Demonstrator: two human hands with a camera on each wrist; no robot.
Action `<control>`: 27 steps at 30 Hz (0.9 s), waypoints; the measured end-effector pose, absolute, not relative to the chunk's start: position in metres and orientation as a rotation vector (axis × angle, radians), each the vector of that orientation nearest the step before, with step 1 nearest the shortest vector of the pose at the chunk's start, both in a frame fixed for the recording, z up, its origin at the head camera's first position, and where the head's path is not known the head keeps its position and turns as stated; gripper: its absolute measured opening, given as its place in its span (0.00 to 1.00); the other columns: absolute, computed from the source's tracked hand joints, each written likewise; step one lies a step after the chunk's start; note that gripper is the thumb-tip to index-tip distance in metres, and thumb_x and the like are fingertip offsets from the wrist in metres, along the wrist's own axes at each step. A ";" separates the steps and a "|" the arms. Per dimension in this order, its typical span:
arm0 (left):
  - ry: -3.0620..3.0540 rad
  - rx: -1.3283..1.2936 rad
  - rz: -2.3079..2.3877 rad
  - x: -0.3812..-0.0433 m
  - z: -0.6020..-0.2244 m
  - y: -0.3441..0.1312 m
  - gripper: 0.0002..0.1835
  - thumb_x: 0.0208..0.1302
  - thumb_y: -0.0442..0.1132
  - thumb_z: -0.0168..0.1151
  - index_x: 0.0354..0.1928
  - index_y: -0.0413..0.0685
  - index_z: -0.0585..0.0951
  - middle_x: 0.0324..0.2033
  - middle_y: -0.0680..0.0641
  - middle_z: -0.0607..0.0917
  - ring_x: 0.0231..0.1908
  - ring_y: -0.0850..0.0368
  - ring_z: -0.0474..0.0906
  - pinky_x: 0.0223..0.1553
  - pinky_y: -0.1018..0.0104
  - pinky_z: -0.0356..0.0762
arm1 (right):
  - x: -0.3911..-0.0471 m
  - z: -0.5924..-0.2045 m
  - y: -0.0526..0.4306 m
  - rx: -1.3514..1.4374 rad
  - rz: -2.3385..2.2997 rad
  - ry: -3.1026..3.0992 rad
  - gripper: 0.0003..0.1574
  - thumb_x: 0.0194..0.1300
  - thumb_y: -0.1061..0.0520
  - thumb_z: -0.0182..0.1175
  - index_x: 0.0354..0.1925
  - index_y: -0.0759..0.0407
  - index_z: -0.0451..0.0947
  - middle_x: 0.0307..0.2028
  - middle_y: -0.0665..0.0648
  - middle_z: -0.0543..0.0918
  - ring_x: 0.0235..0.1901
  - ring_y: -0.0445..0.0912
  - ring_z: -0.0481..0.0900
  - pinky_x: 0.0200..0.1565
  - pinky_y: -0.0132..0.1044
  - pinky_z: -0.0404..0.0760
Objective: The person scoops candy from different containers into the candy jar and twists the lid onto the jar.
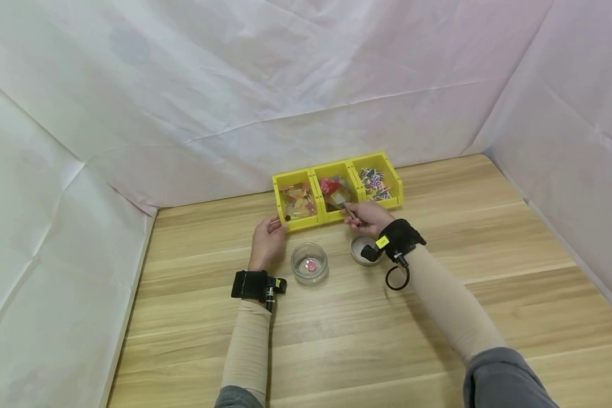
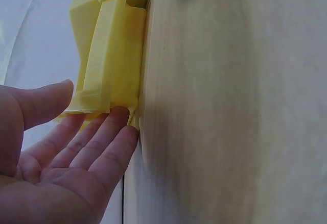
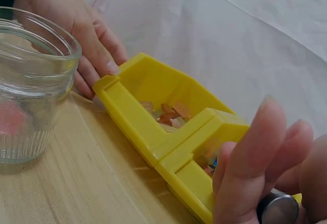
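Note:
My left hand (image 1: 267, 242) rests its fingers against the left end of a row of yellow bins (image 1: 302, 226); in the left wrist view its fingers (image 2: 110, 150) lie nearly straight along the plastic, thumb apart. My right hand (image 1: 368, 218) pinches the handle of a small scoop-like tool (image 1: 340, 199), its pale flat head over the middle bin among wrapped candies (image 1: 328, 185). The rounded handle end (image 3: 278, 209) shows in the right wrist view. Between the hands stands a glass jar (image 1: 309, 279) with a pink piece (image 1: 311, 265) inside.
Orange and yellow pieces (image 1: 300, 203) fill the left bin, striped lollipop-like pieces (image 1: 374, 184) the right one. A round lid (image 1: 358, 245) lies under the right wrist, partly hidden. White cloth (image 1: 306, 85) hangs behind the wooden table (image 1: 336, 345).

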State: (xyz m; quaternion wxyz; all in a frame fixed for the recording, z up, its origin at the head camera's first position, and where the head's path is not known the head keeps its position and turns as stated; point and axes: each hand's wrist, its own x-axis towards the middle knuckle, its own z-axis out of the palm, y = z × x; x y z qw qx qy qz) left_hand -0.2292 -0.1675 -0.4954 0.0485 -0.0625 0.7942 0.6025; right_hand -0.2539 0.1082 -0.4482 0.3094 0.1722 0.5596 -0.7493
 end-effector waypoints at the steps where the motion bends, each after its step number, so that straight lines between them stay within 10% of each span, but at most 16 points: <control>1: 2.416 -0.191 1.838 -0.229 -0.495 -0.168 0.22 0.71 0.41 0.60 0.64 0.44 0.75 0.58 0.38 0.81 0.61 0.44 0.76 0.64 0.52 0.73 | -0.254 -0.448 0.108 0.461 -1.982 1.465 0.23 0.81 0.50 0.41 0.59 0.67 0.65 0.20 0.53 0.77 0.12 0.34 0.68 0.15 0.23 0.72; 27: 2.408 -0.203 1.845 -0.226 -0.499 -0.168 0.22 0.71 0.42 0.60 0.64 0.46 0.75 0.59 0.40 0.80 0.61 0.46 0.76 0.66 0.49 0.69 | -0.257 -0.437 0.094 0.533 -2.025 1.481 0.25 0.81 0.53 0.39 0.64 0.70 0.63 0.27 0.53 0.77 0.13 0.34 0.70 0.17 0.23 0.74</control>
